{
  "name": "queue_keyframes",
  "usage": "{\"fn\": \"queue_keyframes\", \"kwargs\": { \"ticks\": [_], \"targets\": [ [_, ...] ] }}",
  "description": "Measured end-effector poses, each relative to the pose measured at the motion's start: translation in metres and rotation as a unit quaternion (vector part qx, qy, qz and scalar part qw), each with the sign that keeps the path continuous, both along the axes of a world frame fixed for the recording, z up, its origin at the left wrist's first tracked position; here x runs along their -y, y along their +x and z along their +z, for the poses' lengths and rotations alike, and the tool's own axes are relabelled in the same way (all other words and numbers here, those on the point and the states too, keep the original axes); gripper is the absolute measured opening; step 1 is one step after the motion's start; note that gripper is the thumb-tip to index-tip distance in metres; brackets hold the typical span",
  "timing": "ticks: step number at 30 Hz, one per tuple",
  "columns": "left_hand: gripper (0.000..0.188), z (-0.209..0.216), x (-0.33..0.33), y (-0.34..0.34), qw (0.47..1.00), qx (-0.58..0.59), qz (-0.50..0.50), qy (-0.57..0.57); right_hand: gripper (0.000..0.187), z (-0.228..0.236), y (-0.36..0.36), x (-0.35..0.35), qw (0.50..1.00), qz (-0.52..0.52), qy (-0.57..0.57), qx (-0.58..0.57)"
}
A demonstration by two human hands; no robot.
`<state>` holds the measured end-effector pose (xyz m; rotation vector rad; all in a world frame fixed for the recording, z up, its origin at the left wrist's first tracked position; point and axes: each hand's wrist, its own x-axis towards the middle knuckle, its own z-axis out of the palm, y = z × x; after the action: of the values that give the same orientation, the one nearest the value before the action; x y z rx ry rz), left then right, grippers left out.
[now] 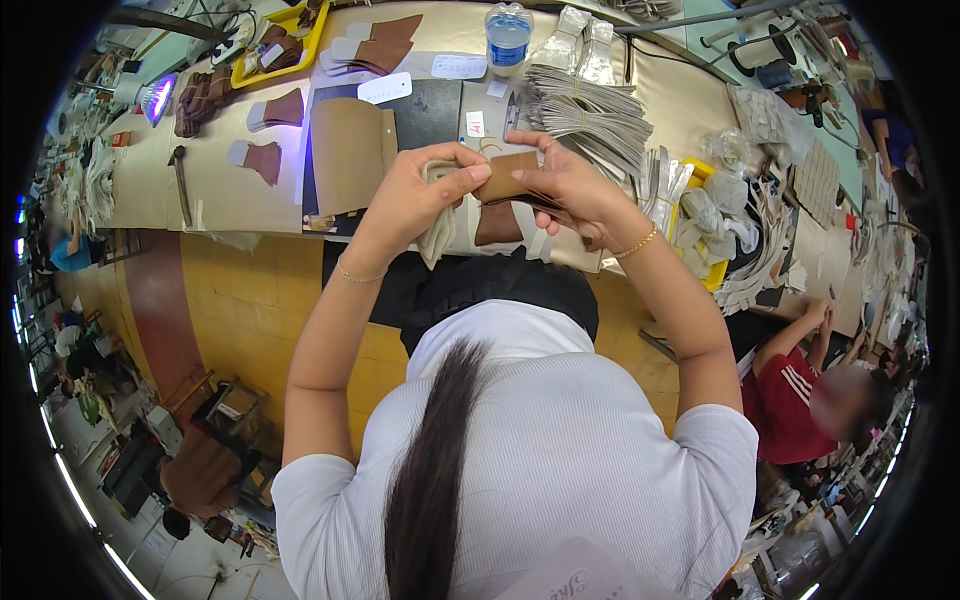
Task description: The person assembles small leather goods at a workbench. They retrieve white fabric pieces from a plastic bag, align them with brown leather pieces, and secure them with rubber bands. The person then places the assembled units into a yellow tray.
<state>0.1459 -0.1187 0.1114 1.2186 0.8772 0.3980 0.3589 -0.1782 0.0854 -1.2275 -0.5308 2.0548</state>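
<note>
Over the front edge of the table, my right hand [578, 190] is closed on a small stack of thin brown leather-like pieces [510, 182], thumb on top and some fingers spread. My left hand [412, 195] is closed around a folded cream cloth [436, 238]. Its thumb and index finger pinch together at the left edge of the stack; whether they grip it I cannot tell. Below the stack, a darker brown flared piece [496, 226] lies on the table. The lower fingers of my right hand are partly hidden behind the pieces.
A brown board [350, 150] lies left of my hands, with a hammer [181, 185] farther left. Behind stand a water bottle [509, 40] and a yellow tray [315, 45]. Bundled grey strips [585, 115] lie to the right. A person in red [795, 405] sits at the right.
</note>
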Motion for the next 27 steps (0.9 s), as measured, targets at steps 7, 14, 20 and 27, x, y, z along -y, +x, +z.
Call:
{"fn": "queue_keyframes", "kwargs": {
  "ticks": [7,14,20,27],
  "targets": [
    [0.018,0.003,0.006,-0.007,0.997,0.040,0.012,0.061,0.057,0.008,-0.010,0.007,0.947,-0.074,0.249,0.187],
    [0.021,0.006,0.005,-0.011,0.999,0.025,0.028,0.015,0.057,0.016,-0.011,0.009,0.952,-0.061,0.251,0.162],
    [0.017,0.007,0.010,-0.008,0.995,0.055,0.038,0.077,0.054,0.014,-0.021,0.017,0.921,-0.162,0.311,0.168],
    [0.014,0.013,0.018,-0.013,0.980,0.095,0.059,0.167,0.055,0.032,-0.012,0.021,0.773,-0.164,0.461,0.405]
  ]
}}
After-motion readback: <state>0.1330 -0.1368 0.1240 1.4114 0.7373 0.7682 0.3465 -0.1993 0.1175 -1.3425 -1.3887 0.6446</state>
